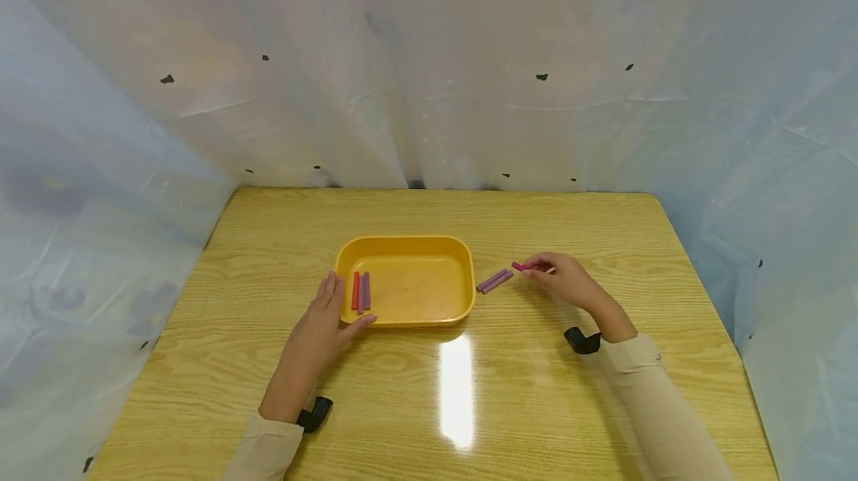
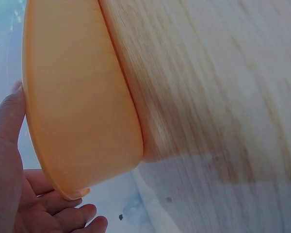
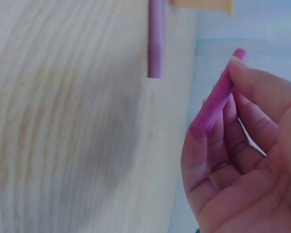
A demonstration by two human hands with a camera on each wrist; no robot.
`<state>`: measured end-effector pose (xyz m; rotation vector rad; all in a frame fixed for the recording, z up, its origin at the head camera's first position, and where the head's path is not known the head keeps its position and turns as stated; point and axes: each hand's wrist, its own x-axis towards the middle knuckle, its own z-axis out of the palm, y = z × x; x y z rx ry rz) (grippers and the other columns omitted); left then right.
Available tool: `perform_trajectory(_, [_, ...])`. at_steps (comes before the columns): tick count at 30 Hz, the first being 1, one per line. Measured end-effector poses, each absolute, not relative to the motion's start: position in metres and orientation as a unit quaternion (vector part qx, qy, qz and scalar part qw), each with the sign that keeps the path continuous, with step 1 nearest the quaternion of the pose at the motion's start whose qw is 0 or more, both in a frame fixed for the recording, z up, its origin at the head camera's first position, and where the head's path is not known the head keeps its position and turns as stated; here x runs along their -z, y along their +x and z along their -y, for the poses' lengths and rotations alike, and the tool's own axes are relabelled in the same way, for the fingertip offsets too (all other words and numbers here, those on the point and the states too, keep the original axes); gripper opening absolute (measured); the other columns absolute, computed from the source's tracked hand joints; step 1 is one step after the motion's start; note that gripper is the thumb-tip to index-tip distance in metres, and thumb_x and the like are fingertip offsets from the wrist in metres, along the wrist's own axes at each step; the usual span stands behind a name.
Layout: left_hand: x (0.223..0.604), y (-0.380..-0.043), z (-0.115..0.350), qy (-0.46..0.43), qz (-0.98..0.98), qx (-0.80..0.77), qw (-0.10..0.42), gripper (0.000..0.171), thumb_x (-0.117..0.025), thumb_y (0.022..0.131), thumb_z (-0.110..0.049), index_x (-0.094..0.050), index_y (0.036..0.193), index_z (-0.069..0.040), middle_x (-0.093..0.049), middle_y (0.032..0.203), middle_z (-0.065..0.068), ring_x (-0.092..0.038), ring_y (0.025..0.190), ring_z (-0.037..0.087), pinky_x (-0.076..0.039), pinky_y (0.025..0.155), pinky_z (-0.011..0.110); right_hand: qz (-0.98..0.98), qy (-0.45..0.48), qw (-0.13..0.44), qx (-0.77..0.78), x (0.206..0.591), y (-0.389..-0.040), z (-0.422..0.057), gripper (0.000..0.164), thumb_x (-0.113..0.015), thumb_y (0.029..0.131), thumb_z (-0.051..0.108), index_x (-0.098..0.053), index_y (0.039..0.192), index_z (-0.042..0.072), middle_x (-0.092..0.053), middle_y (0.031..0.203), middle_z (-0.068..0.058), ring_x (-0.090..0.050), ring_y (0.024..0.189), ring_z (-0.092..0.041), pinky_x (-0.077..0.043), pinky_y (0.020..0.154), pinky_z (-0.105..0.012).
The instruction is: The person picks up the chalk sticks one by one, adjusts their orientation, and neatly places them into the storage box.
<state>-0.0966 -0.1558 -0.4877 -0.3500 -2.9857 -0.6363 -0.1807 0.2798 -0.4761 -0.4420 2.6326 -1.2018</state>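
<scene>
My right hand [image 1: 559, 278] pinches a magenta crayon [image 3: 214, 109] between thumb and fingertips, over the table to the right of the tray. Close by its fingers, two purple crayons [image 1: 496, 281] lie side by side at an angle, their left ends near the tray's right wall. My left hand [image 1: 325, 325] rests at the near left corner of the yellow tray [image 1: 409, 316], its fingers along the left rim and thumb on the front rim. Inside the tray, by its left wall, lie a red crayon [image 1: 356, 290] and two purple crayons [image 1: 364, 293] in a row.
The wooden table [image 1: 536, 392] has a bright light reflection in front of the tray. Pale plastic sheeting [image 1: 429, 94] hangs behind the table and along both sides. A black band with a small block sits on each wrist.
</scene>
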Motion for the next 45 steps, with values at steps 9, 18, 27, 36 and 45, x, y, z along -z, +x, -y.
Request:
perform_trajectory(9, [0.487, -0.096, 0.156, -0.115, 0.972, 0.202, 0.034, 0.097, -0.053, 0.083, -0.063, -0.023, 0.145, 0.005, -0.020, 0.149, 0.024, -0.020, 0.137, 0.036, -0.029, 0.103, 0.052, -0.865, -0.125, 0.121, 0.471, 0.448, -0.172, -0.268, 0.028, -0.056, 0.094, 0.021, -0.062, 0.110, -0.001, -0.063, 0.088, -0.015, -0.057, 0.080, -0.032, -0.048, 0.066, -0.040])
perform_trajectory(18, [0.486, -0.097, 0.156, -0.115, 0.972, 0.203, 0.025, 0.098, -0.051, 0.083, -0.065, -0.021, 0.145, 0.005, -0.018, 0.149, 0.025, -0.019, 0.137, 0.036, -0.028, 0.103, 0.054, -0.819, -0.110, 0.145, 0.544, 0.441, -0.172, -0.256, 0.031, -0.057, 0.094, 0.017, -0.059, 0.112, -0.008, -0.063, 0.095, -0.017, -0.058, 0.089, -0.043, -0.052, 0.076, -0.047])
perform_trajectory(27, [0.485, -0.098, 0.156, -0.111, 0.973, 0.200, 0.018, 0.099, -0.051, 0.083, -0.065, -0.019, 0.146, 0.004, -0.015, 0.150, 0.023, -0.017, 0.137, 0.036, -0.027, 0.105, 0.052, -0.786, -0.097, 0.162, 0.589, 0.461, -0.180, -0.244, 0.040, -0.061, 0.091, 0.028, -0.059, 0.113, -0.006, -0.057, 0.109, -0.031, -0.057, 0.095, -0.046, -0.051, 0.079, -0.049])
perform_trajectory(36, [0.485, -0.097, 0.155, -0.114, 0.973, 0.202, 0.018, 0.098, -0.052, 0.083, -0.064, -0.020, 0.145, 0.005, -0.016, 0.150, 0.024, -0.017, 0.138, 0.035, -0.027, 0.104, 0.053, -0.749, -0.087, 0.192, 0.628, 0.459, -0.179, -0.216, 0.041, -0.060, 0.092, 0.023, -0.055, 0.113, -0.011, -0.060, 0.104, -0.027, -0.060, 0.091, -0.045, -0.050, 0.081, -0.052])
perform_trajectory(45, [0.486, -0.097, 0.156, -0.112, 0.973, 0.203, 0.018, 0.098, -0.051, 0.083, -0.065, -0.020, 0.146, 0.004, -0.017, 0.150, 0.023, -0.017, 0.137, 0.036, -0.027, 0.104, 0.053, -0.720, -0.075, 0.217, 0.655, 0.458, -0.182, -0.191, 0.036, -0.058, 0.093, 0.015, -0.055, 0.115, -0.013, -0.056, 0.109, -0.035, -0.060, 0.088, -0.048, -0.052, 0.076, -0.050])
